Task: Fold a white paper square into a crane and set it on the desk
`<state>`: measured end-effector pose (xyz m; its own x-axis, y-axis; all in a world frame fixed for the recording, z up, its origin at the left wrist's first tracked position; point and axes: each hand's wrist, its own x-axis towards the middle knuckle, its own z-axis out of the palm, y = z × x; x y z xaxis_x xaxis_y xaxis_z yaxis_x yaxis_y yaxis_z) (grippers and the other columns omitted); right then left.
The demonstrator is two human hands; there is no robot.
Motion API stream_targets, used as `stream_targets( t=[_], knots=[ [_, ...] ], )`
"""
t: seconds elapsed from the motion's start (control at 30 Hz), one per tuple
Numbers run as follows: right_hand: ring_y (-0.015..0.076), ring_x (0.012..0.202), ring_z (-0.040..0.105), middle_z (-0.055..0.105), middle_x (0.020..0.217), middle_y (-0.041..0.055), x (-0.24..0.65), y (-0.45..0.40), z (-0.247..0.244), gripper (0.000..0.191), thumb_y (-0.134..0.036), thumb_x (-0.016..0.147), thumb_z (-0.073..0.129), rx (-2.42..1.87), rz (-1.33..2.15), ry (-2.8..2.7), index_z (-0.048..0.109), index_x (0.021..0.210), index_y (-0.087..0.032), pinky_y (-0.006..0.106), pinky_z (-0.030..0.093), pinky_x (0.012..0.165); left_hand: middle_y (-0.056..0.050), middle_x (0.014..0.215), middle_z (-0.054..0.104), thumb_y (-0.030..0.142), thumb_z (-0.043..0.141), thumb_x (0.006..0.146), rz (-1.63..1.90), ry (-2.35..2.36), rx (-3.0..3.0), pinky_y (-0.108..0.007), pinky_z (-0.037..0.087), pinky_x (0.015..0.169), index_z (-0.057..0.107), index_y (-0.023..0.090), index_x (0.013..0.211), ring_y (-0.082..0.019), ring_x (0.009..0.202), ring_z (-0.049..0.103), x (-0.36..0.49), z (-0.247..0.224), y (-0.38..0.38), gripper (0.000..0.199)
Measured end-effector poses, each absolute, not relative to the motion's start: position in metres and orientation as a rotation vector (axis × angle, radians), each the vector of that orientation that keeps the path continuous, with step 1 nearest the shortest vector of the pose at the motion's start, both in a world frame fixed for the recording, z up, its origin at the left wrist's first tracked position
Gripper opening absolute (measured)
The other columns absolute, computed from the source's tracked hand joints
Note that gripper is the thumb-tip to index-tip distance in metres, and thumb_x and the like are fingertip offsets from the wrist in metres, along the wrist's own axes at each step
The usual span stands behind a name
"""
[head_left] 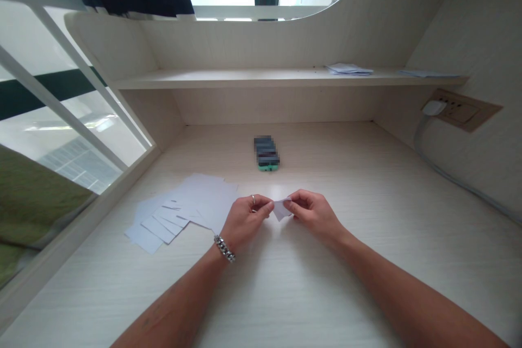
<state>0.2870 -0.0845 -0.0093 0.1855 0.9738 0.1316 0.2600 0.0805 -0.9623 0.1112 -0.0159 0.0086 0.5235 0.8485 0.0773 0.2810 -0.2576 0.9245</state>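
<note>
Between my two hands is a small piece of white paper [280,210], which looks folded, with a point facing down toward me. My left hand [248,216] pinches its left corner between thumb and forefinger; a ring and a chain bracelet are on this side. The right edge is gripped the same way by my right hand [314,212]. Both hands hover just above or rest on the desk; I cannot tell which. Loose sheets of white paper [212,196] lie spread and overlapping just left of my left hand.
Beyond my hands lies a phone [267,152] with a blurred screen and green edge. A shelf [244,79] crosses the back and bears folded papers [349,69]. At right, a charger [434,107] sits in a wall socket, its cable [457,180] trailing along the desk. White bars stand left.
</note>
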Motion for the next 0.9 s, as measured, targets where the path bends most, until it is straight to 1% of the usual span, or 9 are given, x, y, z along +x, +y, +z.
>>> stream_targets(
  t=[0.2,0.3,0.4,0.47,0.57,0.63,0.7,0.8,0.9],
  knots=[
    [0.0174,0.071,0.061,0.071,0.076,0.0038,0.287,-0.087,-0.003,0.020,-0.038,0.081,0.066,-1.422,0.723,-1.314,0.074,0.080,-0.019,0.027,0.045,0.062,-0.003,0.062,0.067,0.036,0.064,0.078,0.764,0.921,1.776,-0.025,0.043,0.057,0.073,0.016,0.074,-0.015,0.059,0.057,0.111,0.012,-0.015,0.023],
    [0.0140,0.057,0.058,0.068,0.066,0.0018,0.287,-0.088,-0.004,0.023,-0.040,0.080,0.068,-1.396,0.792,-1.257,0.074,0.080,-0.018,0.025,0.043,0.053,-0.003,0.062,0.066,0.035,0.062,0.081,0.777,0.889,1.810,-0.025,0.043,0.057,0.073,0.016,0.078,-0.015,0.059,0.056,0.110,0.010,-0.015,0.023],
    [0.0106,0.042,0.052,0.059,0.050,-0.0023,0.285,-0.089,-0.004,0.027,-0.043,0.079,0.069,-1.372,0.906,-1.178,0.072,0.081,-0.016,0.023,0.039,0.042,-0.002,0.064,0.064,0.034,0.058,0.084,0.778,0.867,1.861,-0.025,0.043,0.058,0.071,0.016,0.080,-0.014,0.060,0.056,0.109,0.007,-0.014,0.023],
    [0.0115,0.042,0.055,0.059,0.049,-0.0022,0.283,-0.089,-0.005,0.030,-0.046,0.078,0.070,-1.356,0.946,-1.126,0.070,0.080,-0.016,0.022,0.042,0.042,-0.002,0.065,0.063,0.036,0.055,0.087,0.777,0.872,1.875,-0.025,0.043,0.059,0.070,0.016,0.084,-0.014,0.061,0.056,0.109,0.006,-0.014,0.025],
    [0.0164,0.053,0.066,0.068,0.059,0.0019,0.280,-0.089,-0.006,0.034,-0.048,0.073,0.074,-1.305,0.959,-1.027,0.070,0.081,-0.015,0.027,0.053,0.051,-0.002,0.069,0.063,0.038,0.054,0.088,0.850,0.933,1.854,-0.025,0.044,0.058,0.070,0.016,0.088,-0.014,0.061,0.055,0.109,0.007,-0.016,0.027],
    [0.0193,0.061,0.070,0.071,0.066,0.0042,0.280,-0.088,-0.007,0.034,-0.048,0.073,0.075,-1.262,0.922,-0.984,0.071,0.082,-0.015,0.031,0.058,0.059,-0.002,0.070,0.063,0.038,0.059,0.085,0.913,0.959,1.804,-0.024,0.043,0.056,0.070,0.016,0.092,-0.012,0.059,0.054,0.111,0.009,-0.019,0.026],
    [0.0205,0.067,0.071,0.073,0.072,0.0056,0.280,-0.087,-0.009,0.031,-0.045,0.073,0.075,-1.231,0.855,-0.989,0.073,0.083,-0.016,0.034,0.059,0.066,0.000,0.067,0.063,0.036,0.066,0.081,0.911,0.914,1.699,-0.023,0.043,0.053,0.068,0.016,0.100,-0.012,0.056,0.053,0.114,0.012,-0.022,0.028],
    [0.0215,0.074,0.071,0.076,0.082,0.0066,0.279,-0.088,-0.010,0.025,-0.039,0.075,0.075,-1.201,0.766,-1.056,0.075,0.087,-0.018,0.037,0.059,0.073,0.000,0.067,0.068,0.033,0.074,0.074,0.839,0.802,1.494,-0.024,0.046,0.054,0.066,0.015,0.108,-0.012,0.057,0.058,0.118,0.014,-0.028,0.040],
    [0.0230,0.083,0.071,0.077,0.090,0.0063,0.277,-0.090,-0.009,0.019,-0.035,0.076,0.075,-1.186,0.736,-1.112,0.076,0.088,-0.021,0.038,0.058,0.079,-0.002,0.068,0.071,0.032,0.078,0.070,0.848,0.759,1.350,-0.025,0.050,0.059,0.069,0.014,0.100,-0.014,0.060,0.064,0.122,0.012,-0.031,0.035]
  ],
)
